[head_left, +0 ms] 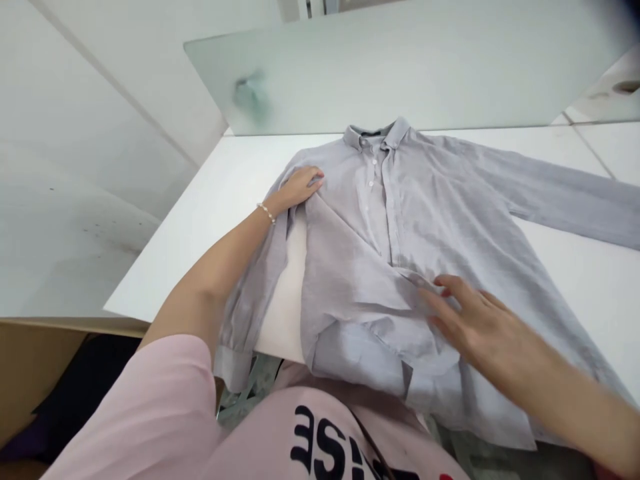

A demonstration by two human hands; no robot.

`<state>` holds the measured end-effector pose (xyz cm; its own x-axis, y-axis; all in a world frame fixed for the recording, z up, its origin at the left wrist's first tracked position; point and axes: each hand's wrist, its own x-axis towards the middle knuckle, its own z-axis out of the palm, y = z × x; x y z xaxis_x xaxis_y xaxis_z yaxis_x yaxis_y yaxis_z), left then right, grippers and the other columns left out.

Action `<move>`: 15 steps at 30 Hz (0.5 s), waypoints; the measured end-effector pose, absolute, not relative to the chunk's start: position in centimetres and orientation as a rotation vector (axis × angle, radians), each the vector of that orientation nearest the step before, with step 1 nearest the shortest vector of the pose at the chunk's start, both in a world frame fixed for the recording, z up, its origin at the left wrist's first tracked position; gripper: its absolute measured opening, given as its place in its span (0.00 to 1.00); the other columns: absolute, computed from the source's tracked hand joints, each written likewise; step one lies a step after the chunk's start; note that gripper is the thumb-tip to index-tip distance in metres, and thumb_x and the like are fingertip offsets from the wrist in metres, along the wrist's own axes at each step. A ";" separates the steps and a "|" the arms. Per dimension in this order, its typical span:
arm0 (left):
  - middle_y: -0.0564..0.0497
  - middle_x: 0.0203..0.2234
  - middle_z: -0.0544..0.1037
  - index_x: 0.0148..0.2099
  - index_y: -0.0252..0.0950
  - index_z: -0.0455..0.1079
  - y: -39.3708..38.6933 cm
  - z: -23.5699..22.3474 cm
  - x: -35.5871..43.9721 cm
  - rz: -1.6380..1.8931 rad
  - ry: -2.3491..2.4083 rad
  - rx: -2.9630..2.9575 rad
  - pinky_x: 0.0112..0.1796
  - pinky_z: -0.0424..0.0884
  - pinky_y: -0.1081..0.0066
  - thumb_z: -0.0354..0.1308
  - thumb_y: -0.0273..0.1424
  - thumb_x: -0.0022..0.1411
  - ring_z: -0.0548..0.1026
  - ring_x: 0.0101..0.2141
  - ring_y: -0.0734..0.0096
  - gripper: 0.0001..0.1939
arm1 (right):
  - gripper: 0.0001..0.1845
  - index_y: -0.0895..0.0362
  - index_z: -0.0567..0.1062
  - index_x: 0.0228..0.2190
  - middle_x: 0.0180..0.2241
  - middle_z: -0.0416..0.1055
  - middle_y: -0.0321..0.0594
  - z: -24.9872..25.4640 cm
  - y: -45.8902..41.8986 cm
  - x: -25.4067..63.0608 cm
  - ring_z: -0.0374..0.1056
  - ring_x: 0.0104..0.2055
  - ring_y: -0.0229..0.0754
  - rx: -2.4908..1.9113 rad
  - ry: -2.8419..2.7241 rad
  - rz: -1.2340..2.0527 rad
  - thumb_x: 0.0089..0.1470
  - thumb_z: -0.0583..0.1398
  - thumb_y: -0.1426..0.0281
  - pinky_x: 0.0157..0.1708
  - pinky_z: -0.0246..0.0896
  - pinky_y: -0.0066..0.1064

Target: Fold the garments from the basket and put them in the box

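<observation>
Grey shirt (445,220) lies collar (354,139) 12 o'clock, hem (517,437) 6; left hand (299,186) nearer collar at 10, grip unclear; right hand (477,325) pinching cloth at 4.

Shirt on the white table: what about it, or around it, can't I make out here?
In the head view:
1. End of the shirt's outstretched sleeve: cut off by the right edge.
2. Dark patch inside the collar: too small to read.
3. Whether the left hand pinches or only presses: its back hides the fingers' undersides.
4. Smudge in the panel: too blurred to name.
</observation>
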<state>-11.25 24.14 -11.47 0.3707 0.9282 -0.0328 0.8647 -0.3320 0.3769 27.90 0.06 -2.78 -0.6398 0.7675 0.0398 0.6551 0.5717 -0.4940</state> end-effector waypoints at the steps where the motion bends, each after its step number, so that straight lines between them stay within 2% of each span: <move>1: 0.41 0.54 0.75 0.57 0.34 0.70 24.3 -11.5 -10.9 0.243 1.585 2.318 0.60 0.64 0.59 0.49 0.34 0.68 0.72 0.56 0.58 0.19 | 0.19 0.59 0.72 0.52 0.51 0.69 0.57 -1.9 -1.0 26.6 0.69 0.45 0.50 -1.084 -2.594 0.513 0.65 0.48 0.76 0.42 0.68 0.44; 3: 0.40 0.56 0.73 0.58 0.34 0.70 24.5 -11.7 -10.1 0.187 1.584 2.343 0.63 0.60 0.55 0.50 0.34 0.68 0.70 0.58 0.55 0.19 | 0.21 0.63 0.72 0.50 0.50 0.68 0.57 -0.7 -3.0 23.4 0.67 0.49 0.51 -0.834 -2.671 0.426 0.61 0.48 0.83 0.43 0.67 0.44; 5: 0.40 0.60 0.71 0.61 0.34 0.68 24.4 -11.9 -9.2 0.119 1.559 2.351 0.65 0.55 0.50 0.49 0.35 0.69 0.67 0.61 0.53 0.21 | 0.15 0.64 0.74 0.39 0.40 0.70 0.52 -0.9 -4.5 20.1 0.66 0.40 0.47 -0.607 -2.734 0.466 0.58 0.50 0.85 0.36 0.65 0.39; 7: 0.41 0.64 0.66 0.64 0.36 0.65 24.2 -12.2 -8.5 0.064 1.542 2.337 0.66 0.50 0.46 0.49 0.37 0.71 0.64 0.63 0.53 0.23 | 0.12 0.62 0.72 0.30 0.33 0.67 0.46 -2.1 -5.1 17.6 0.63 0.33 0.44 -0.546 -2.748 0.425 0.58 0.52 0.84 0.31 0.60 0.36; 9: 0.41 0.67 0.63 0.66 0.37 0.62 24.0 -12.6 -7.9 0.055 1.566 2.313 0.67 0.47 0.44 0.48 0.37 0.71 0.60 0.66 0.53 0.25 | 0.12 0.63 0.72 0.30 0.34 0.68 0.48 -3.5 -5.0 16.0 0.62 0.33 0.44 -0.575 -2.742 0.302 0.59 0.51 0.84 0.31 0.58 0.36; 12: 0.39 0.69 0.60 0.68 0.36 0.60 23.6 -13.3 -7.3 0.088 1.613 2.311 0.67 0.45 0.41 0.45 0.36 0.72 0.56 0.68 0.53 0.26 | 0.14 0.66 0.74 0.39 0.42 0.69 0.54 -4.8 -4.0 14.9 0.64 0.36 0.46 -0.553 -2.751 0.127 0.61 0.49 0.82 0.33 0.58 0.38; 15: 0.38 0.69 0.59 0.69 0.34 0.59 23.3 -13.7 -7.1 0.119 1.642 2.312 0.67 0.43 0.38 0.43 0.34 0.72 0.55 0.69 0.51 0.27 | 0.15 0.64 0.73 0.35 0.36 0.69 0.50 -4.8 -3.1 14.1 0.62 0.33 0.45 -0.497 -2.819 0.083 0.63 0.47 0.81 0.29 0.53 0.37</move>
<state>-7.10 23.27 -13.69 0.3422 0.9337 -0.1056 0.9086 -0.3001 0.2906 14.06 -3.11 -4.85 -0.9026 0.3431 0.2600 0.3272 0.9392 -0.1039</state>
